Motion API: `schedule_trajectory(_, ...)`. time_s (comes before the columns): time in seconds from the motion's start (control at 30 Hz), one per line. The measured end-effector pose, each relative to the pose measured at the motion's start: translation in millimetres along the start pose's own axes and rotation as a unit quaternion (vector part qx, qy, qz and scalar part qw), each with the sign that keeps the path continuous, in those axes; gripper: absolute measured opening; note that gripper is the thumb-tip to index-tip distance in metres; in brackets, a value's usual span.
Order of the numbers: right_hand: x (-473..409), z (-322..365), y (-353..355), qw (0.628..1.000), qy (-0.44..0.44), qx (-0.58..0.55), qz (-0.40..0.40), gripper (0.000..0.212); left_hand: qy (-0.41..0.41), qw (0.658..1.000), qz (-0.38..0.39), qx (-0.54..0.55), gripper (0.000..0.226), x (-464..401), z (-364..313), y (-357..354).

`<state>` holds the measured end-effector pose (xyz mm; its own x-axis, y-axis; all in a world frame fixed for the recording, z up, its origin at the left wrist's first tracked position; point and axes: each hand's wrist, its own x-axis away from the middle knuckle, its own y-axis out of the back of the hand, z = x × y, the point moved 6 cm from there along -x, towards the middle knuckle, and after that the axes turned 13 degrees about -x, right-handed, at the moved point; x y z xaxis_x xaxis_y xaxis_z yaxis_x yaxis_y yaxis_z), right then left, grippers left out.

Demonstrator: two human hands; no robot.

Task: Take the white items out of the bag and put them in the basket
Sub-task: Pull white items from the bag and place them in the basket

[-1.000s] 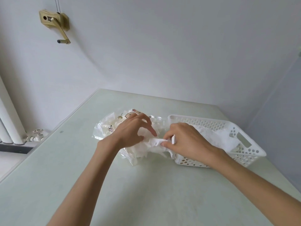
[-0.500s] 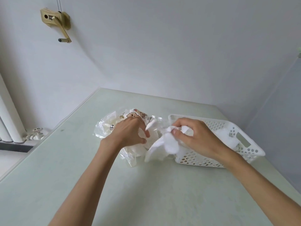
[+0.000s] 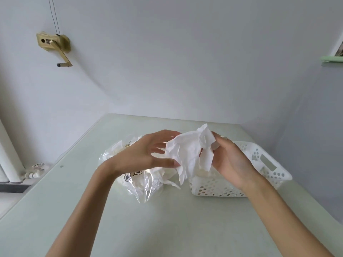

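While both hands hover above the table (image 3: 167,219), one crumpled white tissue (image 3: 189,153) hangs in the air between them, above the gap between the bag and the basket. The right hand (image 3: 232,160) pinches its upper right corner with curled fingers, palm turned toward the camera. The left hand (image 3: 146,156) has its fingers spread and nearly straight — the thumb tip and a fingertip touch the tissue's left edge, but whether they actually pinch it cannot be told.

One clear plastic bag (image 3: 137,182) lies on the table below the left hand, crinkled, with small cartoon prints on it and more white pieces inside; their number cannot be counted through the folds. One white perforated basket (image 3: 269,173) stands just to the right of the bag, under the right wrist, with white material already in it — again too bunched to count.

Away from the task, one brass-coloured crank fitting (image 3: 55,45) is fixed to the wall at upper left, and white pipes (image 3: 11,160) with one valve run down the left edge.
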<state>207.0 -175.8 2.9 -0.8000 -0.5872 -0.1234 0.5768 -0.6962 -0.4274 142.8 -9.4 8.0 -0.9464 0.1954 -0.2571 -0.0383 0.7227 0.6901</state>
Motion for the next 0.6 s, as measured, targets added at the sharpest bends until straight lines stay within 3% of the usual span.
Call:
schedule_trajectory(0.07,-1.2,2.3,9.2,0.999,0.000,-0.042,-0.022,0.024,-0.006,0.996,-0.093,0.008,0.065,-5.4,-17.0,2.8)
schedule_trajectory(0.13,-4.3,3.1,16.9,0.998,-0.021,-0.053,-0.039,0.022,-0.016,0.991,-0.131,0.006,0.057,-13.0,-29.9,2.3)
schedule_trajectory(0.2,-10.3,6.6,35.2,0.995,-0.031,0.071,-0.062,0.021,-0.010,0.990,-0.136,0.024,0.032,-27.1,-40.7,0.1)
schedule_trajectory(0.3,-6.6,42.6,78.7,0.925,0.073,0.291,-0.232,0.036,0.030,0.988,-0.147,0.043,0.013,-54.5,-49.5,-5.5)
schedule_trajectory(0.37,7.7,73.9,89.4,0.899,0.175,0.285,-0.283,0.038,0.072,0.987,-0.139,0.038,0.022,-72.9,-48.8,-14.3)
schedule_trajectory(0.43,14.8,87.8,85.3,0.913,0.183,0.298,-0.211,0.043,0.116,0.984,-0.138,0.012,0.025,-87.5,-46.9,-23.7)
schedule_trajectory(0.53,16.2,75.8,76.8,0.919,0.059,0.380,-0.087,0.062,0.138,0.981,-0.133,-0.012,0.033,-101.6,-49.2,-38.8)
schedule_trajectory(0.6,11.5,68.8,84.7,0.906,0.033,0.412,-0.087,0.057,0.133,0.984,-0.122,-0.011,0.046,-106.8,-54.8,-49.6)
